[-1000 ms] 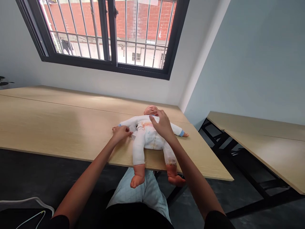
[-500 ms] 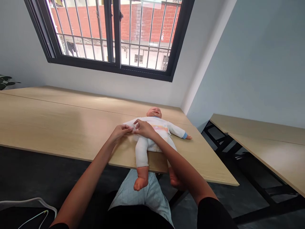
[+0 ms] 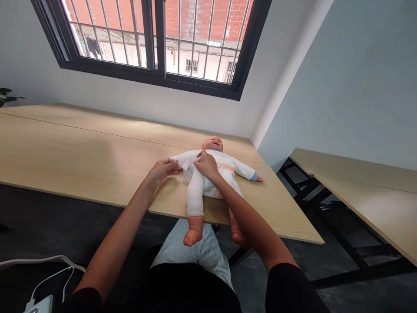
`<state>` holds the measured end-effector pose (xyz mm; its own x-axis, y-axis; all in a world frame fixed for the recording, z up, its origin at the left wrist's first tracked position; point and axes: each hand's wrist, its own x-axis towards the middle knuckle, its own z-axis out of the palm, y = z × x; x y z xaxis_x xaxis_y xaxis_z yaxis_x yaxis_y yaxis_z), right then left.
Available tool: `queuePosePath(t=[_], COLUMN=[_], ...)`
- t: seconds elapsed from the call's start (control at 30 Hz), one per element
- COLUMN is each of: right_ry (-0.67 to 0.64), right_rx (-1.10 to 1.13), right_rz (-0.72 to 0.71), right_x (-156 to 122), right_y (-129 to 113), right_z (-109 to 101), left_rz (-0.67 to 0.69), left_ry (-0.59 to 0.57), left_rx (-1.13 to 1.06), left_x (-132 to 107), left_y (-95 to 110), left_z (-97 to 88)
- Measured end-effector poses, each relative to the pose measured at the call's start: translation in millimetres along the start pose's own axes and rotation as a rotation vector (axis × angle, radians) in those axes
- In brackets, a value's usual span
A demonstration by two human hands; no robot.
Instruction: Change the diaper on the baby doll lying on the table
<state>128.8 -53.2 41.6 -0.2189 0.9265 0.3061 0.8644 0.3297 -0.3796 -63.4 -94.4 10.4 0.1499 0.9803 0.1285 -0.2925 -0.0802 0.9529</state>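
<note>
A baby doll [image 3: 196,198] in a white outfit with blue cuffs lies on its back on the table, feet hanging over the front edge. Around its hips is a white diaper [image 3: 214,190] with a pink and yellow band. Beside the hip on the left, my left hand [image 3: 163,168] pinches the diaper's thin white side tab. My right hand [image 3: 207,164] rests over the doll's belly with its fingers closed. Whatever lies under those fingers is hidden.
The doll lies on a light wooden table [image 3: 81,152] below a barred window [image 3: 156,74]. A second table [image 3: 355,178] stands to the right. At the lower left are white cables [image 3: 42,261] and a white device [image 3: 41,304]. Leaves [image 3: 8,96] show at the left edge.
My hands have moved apart: the right has gone up and right across the doll's belly, while the left stays by the hip with the side tab. The view has tilted down slightly.
</note>
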Motion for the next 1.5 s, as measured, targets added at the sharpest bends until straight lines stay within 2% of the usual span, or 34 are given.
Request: queuePosePath(t=[0.3,0.4,0.5,0.57,0.73,0.93,1.17,1.33,1.5], right_ry=[-0.071,-0.064,-0.032,-0.044,-0.158,-0.163,-0.149,-0.11,0.027], right_rx=[-0.019,0.028,0.11,0.16,0.15,0.179,0.307,0.448,0.444], right_rz=[-0.139,-0.184,-0.273,-0.331,-0.292,-0.245,-0.241,-0.285,-0.348], right_x=[-6,-10,-23,-35,-50,-45,-48,-57,-96], right_y=[-14,-8,9,22,34,34,41,39,46], right_z=[0,-18,-40,-47,-30,-16,-13,-21,-45], left_rz=[0.057,0.106,0.159,0.192,0.254,0.297,0.377,0.437,0.508], left_ry=[-0.108,-0.082,-0.041,-0.038,-0.127,-0.267,-0.242,-0.192,-0.179], left_rx=[0.133,0.183,0.213,0.235,0.309,0.445,0.609,0.75,0.892], left_x=[4,5,6,5,6,9,9,8,-8], left_y=[-1,-3,-1,1,7,4,-7,-14,-15], left_z=[19.6,22.8,23.5,26.2,48.1,79.4,93.6,101.3,103.4])
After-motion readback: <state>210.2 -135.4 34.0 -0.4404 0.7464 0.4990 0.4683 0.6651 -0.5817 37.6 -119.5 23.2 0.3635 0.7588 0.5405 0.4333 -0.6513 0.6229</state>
